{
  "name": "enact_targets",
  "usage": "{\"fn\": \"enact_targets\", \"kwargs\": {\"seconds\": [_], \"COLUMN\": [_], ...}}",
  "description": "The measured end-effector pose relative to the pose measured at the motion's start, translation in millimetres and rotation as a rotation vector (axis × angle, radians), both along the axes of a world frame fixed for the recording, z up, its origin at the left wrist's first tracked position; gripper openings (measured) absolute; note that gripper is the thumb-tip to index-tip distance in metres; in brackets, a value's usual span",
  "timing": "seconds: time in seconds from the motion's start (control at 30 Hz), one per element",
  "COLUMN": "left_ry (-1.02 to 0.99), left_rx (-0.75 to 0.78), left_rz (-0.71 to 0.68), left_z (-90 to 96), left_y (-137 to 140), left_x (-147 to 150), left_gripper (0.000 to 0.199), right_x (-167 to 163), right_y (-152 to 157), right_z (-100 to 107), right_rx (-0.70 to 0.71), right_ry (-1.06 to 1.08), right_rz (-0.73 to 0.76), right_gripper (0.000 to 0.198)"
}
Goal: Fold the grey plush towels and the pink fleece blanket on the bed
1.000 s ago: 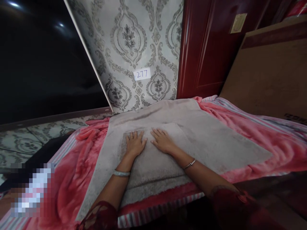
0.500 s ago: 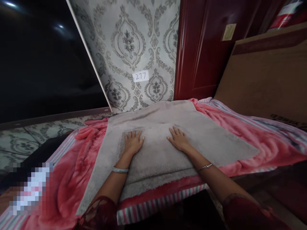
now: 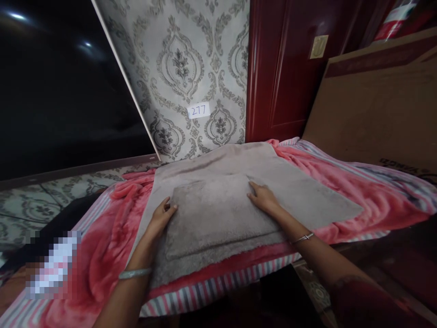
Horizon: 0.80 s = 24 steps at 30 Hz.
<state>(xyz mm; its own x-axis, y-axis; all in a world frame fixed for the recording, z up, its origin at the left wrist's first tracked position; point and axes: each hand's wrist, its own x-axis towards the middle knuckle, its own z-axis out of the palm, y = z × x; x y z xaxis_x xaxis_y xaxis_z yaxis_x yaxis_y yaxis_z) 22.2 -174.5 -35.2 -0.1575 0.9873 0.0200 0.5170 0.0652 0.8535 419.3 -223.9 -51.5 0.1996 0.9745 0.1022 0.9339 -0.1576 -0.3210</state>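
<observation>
A folded grey plush cloth point(image 3: 211, 214) lies flat as a rectangle on a larger spread grey cloth point(image 3: 307, 196). I cannot tell whether the two are one piece. My left hand point(image 3: 163, 216) is at the folded part's left edge, thumb and fingers apart, with nothing visible in it. At the right edge, my right hand point(image 3: 263, 197) rests with its fingertips on the grey fabric, thumb separate from the slightly bent fingers. Beneath the grey cloth is a pink plush blanket point(image 3: 102, 259), with a striped border along the front.
A large dark screen point(image 3: 61, 91) stands at the left. Patterned wallpaper with a paper label point(image 3: 198, 110) marked 277 is behind. To the right are a dark red door panel point(image 3: 273, 68) and a big cardboard box point(image 3: 375, 100).
Both hands have shifted outward from lying flat on the folded grey cloth to its side edges. The left hand has turned onto its side; the folded outline now shows more fully.
</observation>
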Motion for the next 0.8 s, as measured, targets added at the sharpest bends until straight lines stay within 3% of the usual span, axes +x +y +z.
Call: {"fn": "enact_targets", "kwargs": {"seconds": [0.13,0.27,0.4,0.5,0.7,0.8], "left_ry": [-0.188,-0.370,-0.416,-0.417,-0.466,-0.538], "left_rx": [-0.063,-0.145,-0.216,-0.229,-0.174,-0.226], "left_rz": [-0.003,0.010,-0.058,-0.081,0.013,-0.029], "left_z": [2.2,5.2,7.5,8.5,6.0,5.0], "left_y": [-5,-6,-6,-6,-6,-5], "left_x": [0,2,2,4,5,3], "left_gripper": [0.071,0.055,0.035,0.031,0.026,0.025], "right_x": [5,16,23,25,25,25], "right_y": [9,17,20,21,19,18], "right_z": [-4,-5,-4,-4,-3,-1], "right_rx": [0.022,-0.001,-0.026,-0.038,-0.065,-0.114], "right_ry": [0.203,0.345,0.503,0.644,0.942,1.074], "right_rz": [-0.030,-0.104,-0.150,-0.172,-0.147,-0.123], "right_gripper": [0.064,0.063,0.056,0.051,0.037,0.029]}}
